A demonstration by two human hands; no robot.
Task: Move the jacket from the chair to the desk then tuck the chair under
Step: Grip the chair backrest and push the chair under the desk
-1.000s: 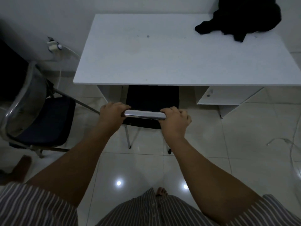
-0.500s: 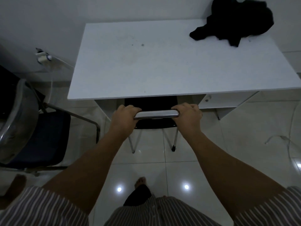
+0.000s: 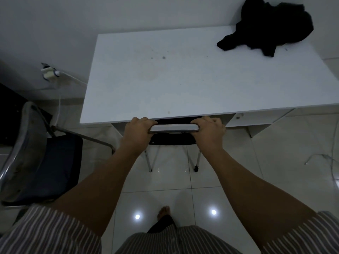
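The black jacket (image 3: 267,31) lies crumpled on the far right corner of the white desk (image 3: 174,79). A chair (image 3: 173,128) with a metal backrest bar and black seat stands at the desk's front edge, its seat mostly hidden beneath the desktop. My left hand (image 3: 138,130) grips the left end of the backrest bar. My right hand (image 3: 210,130) grips the right end. Two chrome rear legs show below the seat on the tiled floor.
A second chair (image 3: 45,162) with a dark seat and chrome frame stands to the left, close to my left arm. A wall socket with a plug and white cable (image 3: 49,74) is left of the desk. A loose cable (image 3: 322,156) lies on the floor at right.
Both hands have pushed the chair forward; its seat has slid further beneath the desktop, and the backrest bar now sits at the desk's front edge. I have stepped closer.
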